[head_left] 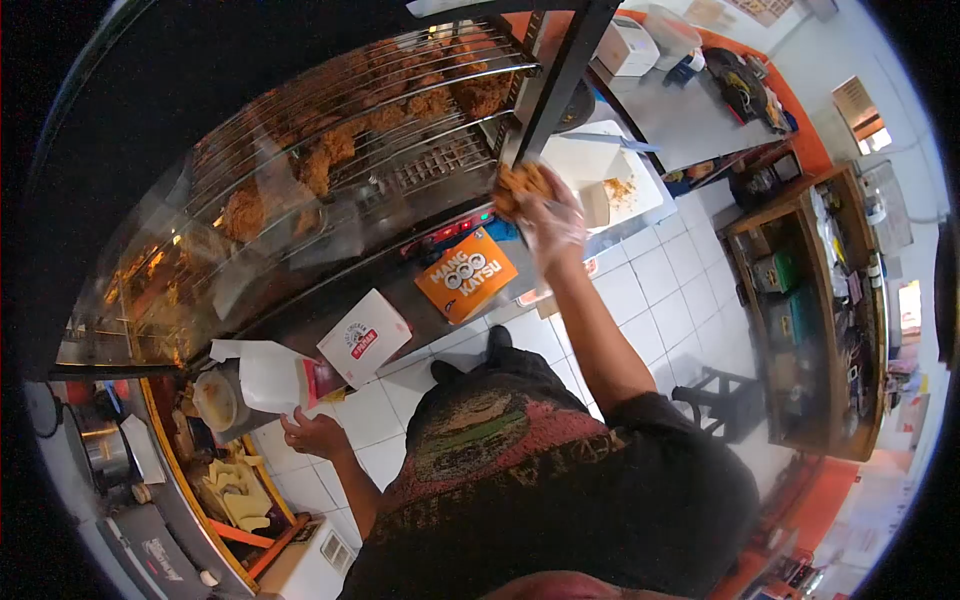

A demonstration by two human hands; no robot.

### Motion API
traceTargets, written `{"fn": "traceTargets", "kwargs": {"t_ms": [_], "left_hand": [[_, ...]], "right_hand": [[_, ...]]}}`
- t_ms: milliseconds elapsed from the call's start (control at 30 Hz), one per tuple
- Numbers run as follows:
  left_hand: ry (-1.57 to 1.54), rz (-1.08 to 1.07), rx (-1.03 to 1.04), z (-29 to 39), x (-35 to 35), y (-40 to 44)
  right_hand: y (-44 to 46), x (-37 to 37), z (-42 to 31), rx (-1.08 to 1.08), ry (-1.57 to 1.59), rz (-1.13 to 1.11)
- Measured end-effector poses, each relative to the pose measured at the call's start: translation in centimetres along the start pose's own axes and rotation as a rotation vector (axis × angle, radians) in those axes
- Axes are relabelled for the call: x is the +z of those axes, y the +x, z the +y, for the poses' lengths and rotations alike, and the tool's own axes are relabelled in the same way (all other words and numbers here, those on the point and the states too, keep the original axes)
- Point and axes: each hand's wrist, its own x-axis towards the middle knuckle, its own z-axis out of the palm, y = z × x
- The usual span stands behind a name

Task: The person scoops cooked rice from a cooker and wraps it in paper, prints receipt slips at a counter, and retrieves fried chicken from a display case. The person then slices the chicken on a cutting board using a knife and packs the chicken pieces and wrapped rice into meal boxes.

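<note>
My right hand (553, 225), in a clear plastic glove, is closed around a piece of breaded fried chicken (520, 188). It is beside the display case's corner post, next to a white tub (632, 165) with crumbs inside. Lower left, my bare left hand (312, 435) holds nothing, its fingers loosely apart. It hangs just below an open white box (268, 378) with a reddish inner side. Between the hands, on the counter ledge, sit a closed white printed box (364, 338) and an orange "Mang Katsu" box (466, 275).
A glass display case (330, 170) with wire racks of fried chicken fills the upper left. To the right stand a wooden cabinet (815, 310) and a dark stool (722, 400) on the tiled floor. A plastic tub (215, 400) sits by the left counter end.
</note>
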Motion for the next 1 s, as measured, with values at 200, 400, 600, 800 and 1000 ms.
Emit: {"fn": "traceTargets", "kwargs": {"t_ms": [200,400,600,800,1000], "left_hand": [[-0.219,0.058,0.094,0.5,0.4,1.9],[-0.332,0.009,0.159,1.7,0.2,2.4],[-0.360,0.035,0.224,3.1,0.6,1.6],[-0.355,0.041,0.150,4.5,-1.9,1.0],[-0.482,0.096,0.101,2.9,-2.1,1.1]], "right_hand": [[7.4,-19.9,3.8,0.288,-0.538,0.231],[11.2,-18.2,2.8,0.138,-1.096,0.233],[3.9,-0.1,-3.3,-0.394,-0.842,-0.181],[6.4,9.7,-1.4,-0.669,-1.377,0.141],[10.3,10.4,4.1,-0.295,-1.273,0.320]]}}
